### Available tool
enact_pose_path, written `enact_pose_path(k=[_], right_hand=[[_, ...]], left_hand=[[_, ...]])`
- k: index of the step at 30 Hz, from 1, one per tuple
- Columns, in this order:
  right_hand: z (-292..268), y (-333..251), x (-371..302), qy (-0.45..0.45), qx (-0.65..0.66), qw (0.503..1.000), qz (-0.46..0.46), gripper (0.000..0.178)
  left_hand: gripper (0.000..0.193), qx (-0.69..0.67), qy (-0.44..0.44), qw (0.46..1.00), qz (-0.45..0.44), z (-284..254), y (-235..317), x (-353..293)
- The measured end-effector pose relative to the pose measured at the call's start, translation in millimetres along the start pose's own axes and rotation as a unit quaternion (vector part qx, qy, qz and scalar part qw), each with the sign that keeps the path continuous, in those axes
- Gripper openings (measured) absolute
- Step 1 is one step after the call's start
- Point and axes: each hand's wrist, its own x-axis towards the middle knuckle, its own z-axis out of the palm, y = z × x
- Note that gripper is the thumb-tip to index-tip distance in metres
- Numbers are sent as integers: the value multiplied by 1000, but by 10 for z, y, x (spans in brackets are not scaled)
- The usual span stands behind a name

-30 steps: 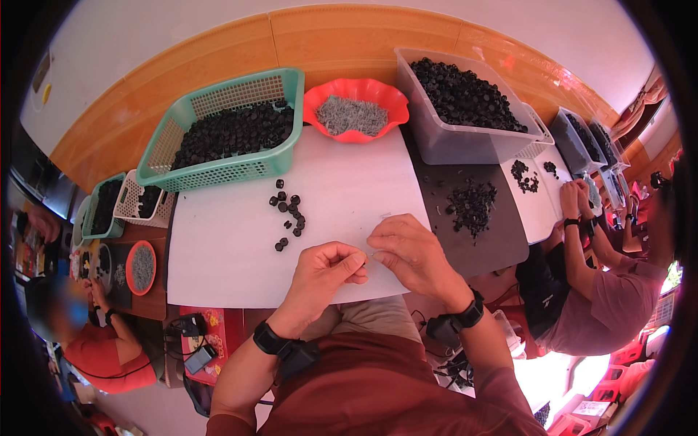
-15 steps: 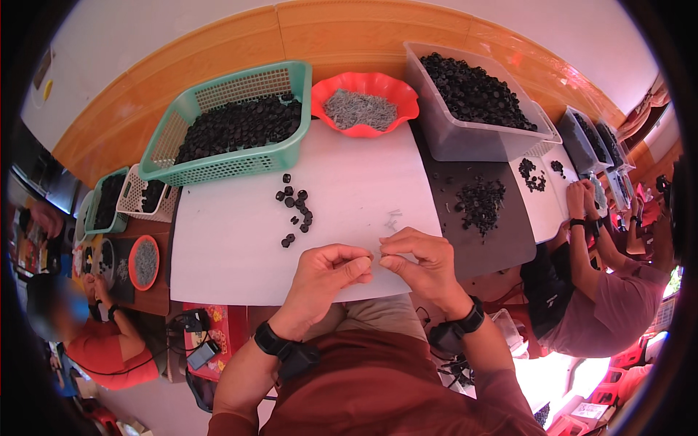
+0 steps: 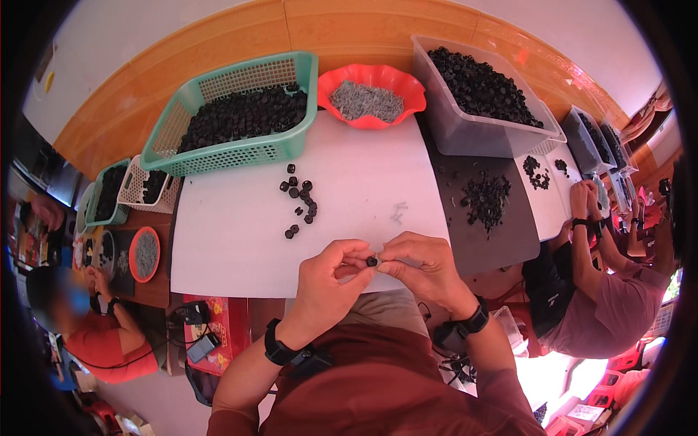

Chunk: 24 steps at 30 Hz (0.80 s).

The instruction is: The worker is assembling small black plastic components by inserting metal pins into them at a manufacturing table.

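Observation:
Close to the near edge of the white work sheet, my two hands meet at the fingertips. My left hand pinches a small round black part between thumb and fingers. From the other side, the thumb and forefinger of my right hand close together right against that part; whatever they hold is too small to make out. Several black round parts lie loose on the sheet beyond my left hand. A few small pale pins lie beyond my right hand.
At the back stand a green basket of black parts, a red scalloped bowl of grey pins and a clear plastic bin of black pieces. A heap of small black pieces lies on a dark mat at right. People work on both sides.
A black round part now shows between my fingertips, where it was hidden before. My left hand has turned slightly, and the whole view has shifted a little.

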Motion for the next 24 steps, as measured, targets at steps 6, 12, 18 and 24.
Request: enact_pose_path(k=[6, 12, 18, 24], right_hand=[[0, -58, -17, -13, -36, 999, -6, 11], [-11, -95, -26, -24, -65, 997, -24, 11], [-36, -183, 8, -43, -140, 988, -43, 10], [-24, -177, -1, -56, -161, 985, -38, 11]], left_hand=[[35, 47, 3, 998, 43, 20, -11, -19], [33, 131, 8, 988, 84, 27, 18, -29], [30, 258, 3, 949, 180, 17, 40, -55], [29, 267, -8, 946, 182, 18, 50, -55]])
